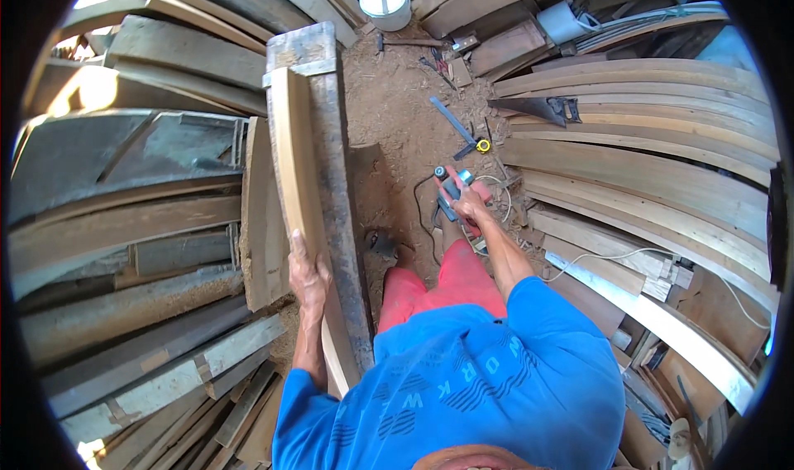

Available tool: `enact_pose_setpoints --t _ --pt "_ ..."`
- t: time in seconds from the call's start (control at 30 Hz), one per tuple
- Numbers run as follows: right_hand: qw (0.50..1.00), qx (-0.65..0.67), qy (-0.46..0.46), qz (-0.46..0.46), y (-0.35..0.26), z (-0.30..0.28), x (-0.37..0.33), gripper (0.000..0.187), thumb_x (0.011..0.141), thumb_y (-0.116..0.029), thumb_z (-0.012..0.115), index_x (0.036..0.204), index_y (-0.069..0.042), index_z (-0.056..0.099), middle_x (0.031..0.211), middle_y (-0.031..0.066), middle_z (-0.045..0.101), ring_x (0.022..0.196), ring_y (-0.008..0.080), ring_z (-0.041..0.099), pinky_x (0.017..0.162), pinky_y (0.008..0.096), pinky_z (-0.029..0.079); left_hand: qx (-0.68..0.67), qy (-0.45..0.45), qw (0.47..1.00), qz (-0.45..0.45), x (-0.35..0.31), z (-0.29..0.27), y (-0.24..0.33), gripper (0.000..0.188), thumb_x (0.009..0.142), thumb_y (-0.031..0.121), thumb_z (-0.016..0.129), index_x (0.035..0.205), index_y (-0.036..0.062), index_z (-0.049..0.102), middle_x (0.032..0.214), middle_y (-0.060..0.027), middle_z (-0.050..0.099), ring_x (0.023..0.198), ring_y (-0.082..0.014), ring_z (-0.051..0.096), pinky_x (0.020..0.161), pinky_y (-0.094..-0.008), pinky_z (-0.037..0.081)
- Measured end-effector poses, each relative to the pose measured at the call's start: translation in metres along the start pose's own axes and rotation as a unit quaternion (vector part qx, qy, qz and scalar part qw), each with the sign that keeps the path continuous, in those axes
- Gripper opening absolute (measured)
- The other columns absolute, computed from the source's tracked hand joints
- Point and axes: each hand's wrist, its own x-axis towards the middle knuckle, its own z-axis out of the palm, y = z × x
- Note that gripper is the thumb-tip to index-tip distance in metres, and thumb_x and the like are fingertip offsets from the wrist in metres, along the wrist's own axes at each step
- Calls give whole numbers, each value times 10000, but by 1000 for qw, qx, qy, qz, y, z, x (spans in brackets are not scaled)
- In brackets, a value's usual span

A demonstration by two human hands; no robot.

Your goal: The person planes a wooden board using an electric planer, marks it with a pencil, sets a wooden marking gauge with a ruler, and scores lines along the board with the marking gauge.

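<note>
A long pale wooden beam (299, 155) lies lengthwise on a worn, narrow bench (337, 155) to my left. My left hand (308, 278) is closed round the beam's near part, fingers over its edge. On my right, low over the ground beside my leg, my right hand (470, 205) is closed on a teal corded power tool (447, 205). It looks like an electric planer with a dark round front knob. The hand and forearm partly hide its body. A dark cord (417, 201) curves away from it on the ground.
Beyond the planer lie a metal square (449, 116) and a yellow tape measure (483, 146). A handsaw (538, 108) rests on stacked boards (645, 151) at right. More planks (132, 213) crowd the left. At the far end stand a white bucket (385, 7) and a hammer (405, 42) lies near.
</note>
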Motion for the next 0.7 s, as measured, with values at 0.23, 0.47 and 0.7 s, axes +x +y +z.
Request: enact_pose_setpoints --t 0.23,0.47,0.7 --pt "993 65 65 -77 8 -8 177 740 813 -258 736 1427 64 477 1218 357 651 1157 459 652 968 509 535 64 -24 996 -49 9 -2 22 868 897 0 689 1621 5 211 1286 -324 611 1117 -457 665 914 -464 568" --pt "993 -7 85 -78 72 31 408 758 827 -303 735 1407 114 483 1305 349 616 1254 432 605 1039 482 504 -17 -57 976 -209 -9 11 7 958 944 -58 581 1655 83 -47 1638 -252 297 1433 -344 434 1173 -447 376" --pt "986 119 86 -74 162 22 446 589 910 -294 653 1452 -85 555 1320 206 674 1169 315 669 1014 409 512 158 -27 955 -251 -14 -6 -4 543 962 259 745 1341 -65 530 1261 -200 602 1146 -294 579 1027 -423 453"
